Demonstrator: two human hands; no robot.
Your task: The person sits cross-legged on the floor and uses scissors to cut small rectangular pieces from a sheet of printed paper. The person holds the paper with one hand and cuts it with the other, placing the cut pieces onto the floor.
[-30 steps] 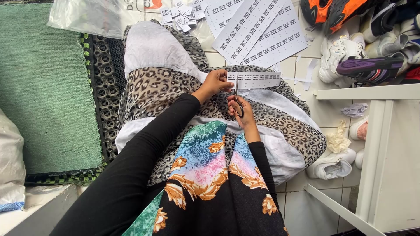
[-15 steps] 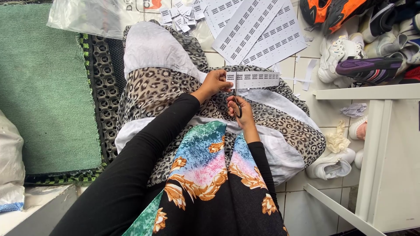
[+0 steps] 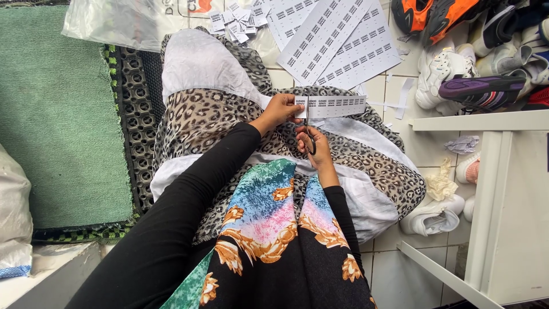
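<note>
My left hand (image 3: 281, 110) pinches the left end of a long white strip of printed labels (image 3: 334, 106), held level over my lap. My right hand (image 3: 316, 150) grips black-handled scissors (image 3: 308, 127), whose blades point up and cross the strip close to my left fingers. Both arms wear black sleeves. Under the hands lies leopard-print cloth (image 3: 200, 117) over my legs.
White label sheets (image 3: 337, 40) and several cut label pieces (image 3: 234, 17) lie on the tiled floor ahead. Shoes (image 3: 474, 51) pile up at the top right beside a white shelf frame (image 3: 503, 189). A green mat (image 3: 57, 109) and black rubber mat (image 3: 130, 114) lie left.
</note>
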